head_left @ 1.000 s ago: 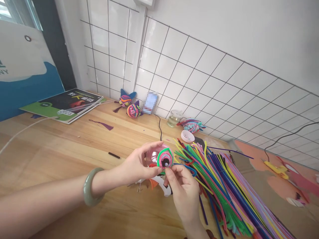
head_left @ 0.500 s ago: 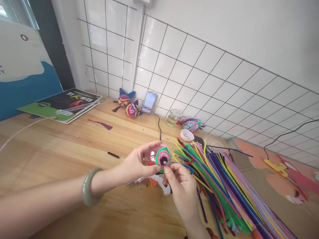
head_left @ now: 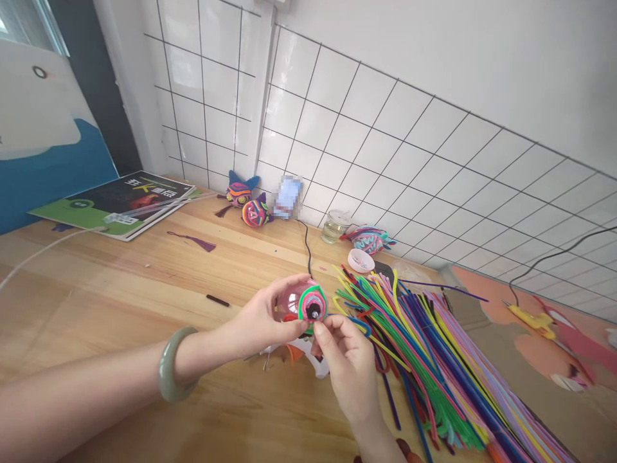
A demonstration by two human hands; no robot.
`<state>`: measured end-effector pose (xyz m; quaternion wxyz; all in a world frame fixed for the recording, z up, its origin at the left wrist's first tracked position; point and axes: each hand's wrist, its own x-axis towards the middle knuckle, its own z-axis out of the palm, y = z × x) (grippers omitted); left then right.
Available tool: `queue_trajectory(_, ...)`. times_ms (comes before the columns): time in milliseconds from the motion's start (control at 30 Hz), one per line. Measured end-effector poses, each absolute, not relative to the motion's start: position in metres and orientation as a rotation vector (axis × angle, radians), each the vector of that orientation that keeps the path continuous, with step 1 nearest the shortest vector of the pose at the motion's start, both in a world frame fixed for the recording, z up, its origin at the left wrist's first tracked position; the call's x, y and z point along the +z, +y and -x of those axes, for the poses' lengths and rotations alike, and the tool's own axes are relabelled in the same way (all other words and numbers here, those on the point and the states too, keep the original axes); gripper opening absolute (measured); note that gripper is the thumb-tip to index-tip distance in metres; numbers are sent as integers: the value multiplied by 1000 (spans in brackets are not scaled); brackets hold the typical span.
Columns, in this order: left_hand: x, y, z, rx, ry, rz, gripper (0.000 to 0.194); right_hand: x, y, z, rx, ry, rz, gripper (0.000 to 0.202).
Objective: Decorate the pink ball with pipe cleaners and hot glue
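Observation:
My left hand (head_left: 277,312) is curled round a clear plastic ball (head_left: 290,301). On the ball's right side sits a round piece of coiled pipe cleaners (head_left: 314,301), with a green outer ring, pink and grey rings, and a black centre holding a small shiny bead. My right hand (head_left: 344,347) pinches at the lower edge of this coil, thumb and forefinger together, where the pipe cleaner runs under the fingertips. The fingers partly hide what they grip. Beneath both hands, white and orange scraps (head_left: 308,357) lie on the table.
A large bundle of coloured pipe cleaners (head_left: 424,360) lies close at right. Behind are a pink dish (head_left: 361,260), a glass jar (head_left: 336,226), finished pipe-cleaner figures (head_left: 255,212) and a phone (head_left: 288,196). A yellow glue gun (head_left: 533,320) is far right, a book (head_left: 120,202) far left.
Both hands and the ball have hardly moved. The whole view has shifted very slightly, and the grip of each hand looks the same.

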<state>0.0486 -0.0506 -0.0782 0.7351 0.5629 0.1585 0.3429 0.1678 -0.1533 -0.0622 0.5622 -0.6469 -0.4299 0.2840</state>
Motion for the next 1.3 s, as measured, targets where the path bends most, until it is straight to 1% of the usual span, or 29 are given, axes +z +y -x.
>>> queue_trajectory(300, -72, -48, -44, 651, 322, -1205, 69, -62, -153, -168, 686, -958, 1537, 33)
queue_trajectory(567, -77, -47, -45, 674, 321, -1243, 67, -61, -152, -168, 664, -962, 1537, 32)
queue_trajectory(967, -77, -47, -46, 708, 401, -1290, 69, -59, -152, -166, 655, -961, 1535, 32)
queue_trajectory(1133, -72, -44, -43, 629, 353, -1245, 72, -59, -152, -166, 650, -949, 1537, 33)
queue_trajectory(1300, -70, -41, -38, 566, 292, -1164, 67, -59, -152, -166, 654, -936, 1527, 33)
